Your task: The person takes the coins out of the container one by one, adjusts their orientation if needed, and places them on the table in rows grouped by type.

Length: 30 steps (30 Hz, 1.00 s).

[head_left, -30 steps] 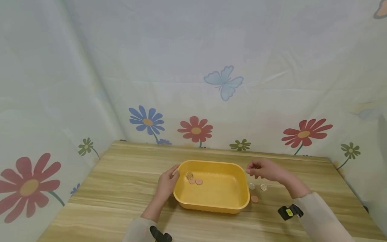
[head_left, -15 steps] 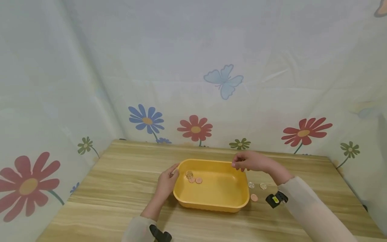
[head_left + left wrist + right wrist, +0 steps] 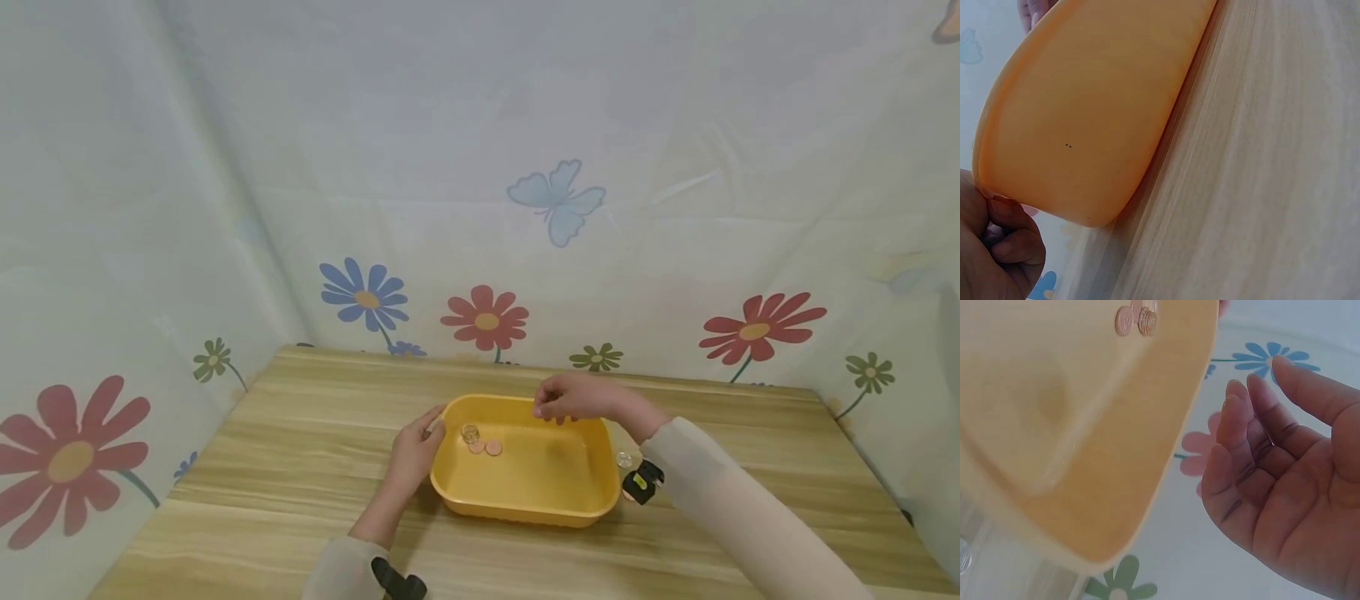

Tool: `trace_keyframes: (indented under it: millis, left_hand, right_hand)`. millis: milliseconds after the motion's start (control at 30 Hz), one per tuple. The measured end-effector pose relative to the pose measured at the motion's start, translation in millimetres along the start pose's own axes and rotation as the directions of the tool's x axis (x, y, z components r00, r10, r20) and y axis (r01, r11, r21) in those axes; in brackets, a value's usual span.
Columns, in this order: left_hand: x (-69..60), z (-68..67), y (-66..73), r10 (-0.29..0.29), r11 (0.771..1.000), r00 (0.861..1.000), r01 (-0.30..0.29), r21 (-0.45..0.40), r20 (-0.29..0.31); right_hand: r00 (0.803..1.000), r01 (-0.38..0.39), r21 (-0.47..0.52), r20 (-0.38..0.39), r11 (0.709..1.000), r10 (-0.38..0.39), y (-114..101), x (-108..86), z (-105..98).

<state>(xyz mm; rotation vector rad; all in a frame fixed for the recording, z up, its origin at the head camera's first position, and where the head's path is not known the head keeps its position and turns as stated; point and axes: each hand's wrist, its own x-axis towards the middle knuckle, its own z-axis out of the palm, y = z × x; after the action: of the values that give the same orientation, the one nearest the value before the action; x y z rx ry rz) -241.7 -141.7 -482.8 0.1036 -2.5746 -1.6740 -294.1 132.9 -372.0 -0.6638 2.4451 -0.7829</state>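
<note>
A yellow plastic tray [image 3: 525, 516] stands on the table. My left hand [image 3: 415, 450] grips its left rim, the thumb and curled fingers [image 3: 1016, 247] pinching the edge in the left wrist view. Over the tray's back rim, right of the middle, hovers my right hand [image 3: 573, 398]. Its thumb and fingers [image 3: 1229, 425] are bent toward each other, apart from the rim; whether something thin is between the tips cannot be seen. Gold-coloured coins [image 3: 470, 433] and copper-coloured coins [image 3: 492, 448] lie near the tray's left end.
A silvery coin [image 3: 624, 459] lies on the wooden table [image 3: 315, 417] right of the tray. A copper-coloured coin [image 3: 628, 497] shows partly behind the right wrist camera [image 3: 642, 482]. A flowered cloth [image 3: 420, 208] hangs behind the table.
My right hand has moved left, from above the coins at the tray's right side to over its back rim. The left hand and the tray have stayed in place.
</note>
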Motion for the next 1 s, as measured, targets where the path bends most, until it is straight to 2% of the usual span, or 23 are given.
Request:
trace_keyframes:
  millis: [267, 467, 833, 1000]
  left_hand:
    - [-1.6, 0.1, 1.6, -0.006, 1.0, 1.0, 0.006, -0.011, 0.003]
    - [-1.4, 0.2, 0.9, -0.006, 1.0, 1.0, 0.006, -0.008, 0.002]
    - [-0.1, 0.4, -0.5, -0.006, 1.0, 1.0, 0.006, -0.01, 0.001]
    - [0.4, 0.9, -1.8, -0.005, 1.0, 1.0, 0.005, -0.003, 0.002]
  right_hand:
    - [0.999, -0.021, -0.038, 0.025, 0.999, 0.022, -7, 22.6, 10]
    - [0.997, 0.01, -0.091, 0.077, 0.996, -0.003, -9, 36.3, 20]
    - [0.999, -0.02, -0.175, 0.044, 0.984, 0.028, -4, 57.5, 48]
    - [0.999, 0.034, -0.219, 0.032, 0.975, -0.028, -2, 64.2, 57]
